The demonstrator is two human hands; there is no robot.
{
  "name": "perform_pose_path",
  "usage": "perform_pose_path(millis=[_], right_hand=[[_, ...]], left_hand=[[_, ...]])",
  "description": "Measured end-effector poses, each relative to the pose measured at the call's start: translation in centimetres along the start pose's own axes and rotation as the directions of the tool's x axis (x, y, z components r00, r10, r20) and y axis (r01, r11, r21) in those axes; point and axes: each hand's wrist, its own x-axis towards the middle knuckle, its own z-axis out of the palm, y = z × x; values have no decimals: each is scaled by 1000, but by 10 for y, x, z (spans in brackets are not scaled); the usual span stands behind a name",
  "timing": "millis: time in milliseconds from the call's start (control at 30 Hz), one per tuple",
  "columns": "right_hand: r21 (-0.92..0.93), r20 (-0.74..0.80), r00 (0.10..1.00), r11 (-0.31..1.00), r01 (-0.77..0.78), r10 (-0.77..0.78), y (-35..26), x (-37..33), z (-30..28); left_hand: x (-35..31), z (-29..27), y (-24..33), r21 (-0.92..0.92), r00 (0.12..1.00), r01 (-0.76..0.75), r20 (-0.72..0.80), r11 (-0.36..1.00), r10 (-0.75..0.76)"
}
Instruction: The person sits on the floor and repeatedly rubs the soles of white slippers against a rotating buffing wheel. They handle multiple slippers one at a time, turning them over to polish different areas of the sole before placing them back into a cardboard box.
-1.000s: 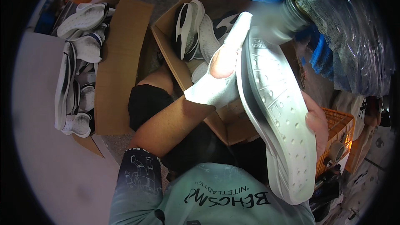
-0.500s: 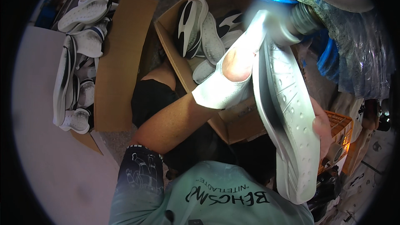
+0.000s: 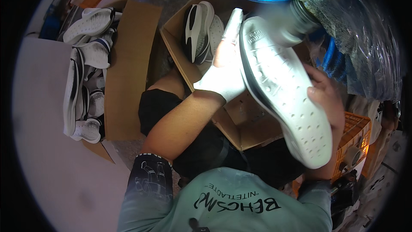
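Observation:
A white shoe sole (image 3: 296, 107) with a dark side band is held up at a slant, its dimpled face toward me. My left hand (image 3: 223, 62), in a white glove that leaves some skin bare, grips the sole's far left edge; its fingers behind the sole are hidden. On the right edge, my bare right hand (image 3: 324, 92) holds the sole, fingers curled round the side. At the sole's far end is a blurred round grey machine head (image 3: 296, 23), lit brightly; whether it touches the sole I cannot tell.
An open cardboard box (image 3: 178, 60) with several soles (image 3: 199, 30) stands ahead. To the left, more soles (image 3: 75, 90) lie beside a cardboard flap (image 3: 131, 68) on a pale surface (image 3: 43, 146). Clear plastic sheeting (image 3: 369, 56) hangs at right, above an orange crate (image 3: 356, 131).
The sole has swung left and upward, turning its dimpled face more toward me. Both hands have moved with it. More of the box's inside shows below.

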Motion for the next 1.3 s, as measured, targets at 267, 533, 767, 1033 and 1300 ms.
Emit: perform_pose_path(millis=[267,533,767,1033,1300], right_hand=[[-693,-122,948,709,130,-293,-27,5,-98],[-698,279,863,529,483,-421,-39,4,-109],[-290,56,970,926,243,-237,-16,0,-87],[-14,-48,977,978,206,-207,19,-8,-45],[309,-165,960,912,269,-227,28,7,25]], left_hand=[[8,15,-34,109,988,17,151,994,-34],[2,17,-47,116,896,-83,444,990,24],[6,15,-44,360,908,-226,415,905,62],[10,14,-36,495,991,-115,114,861,67],[14,10,-38,388,956,-277,204,879,212]])
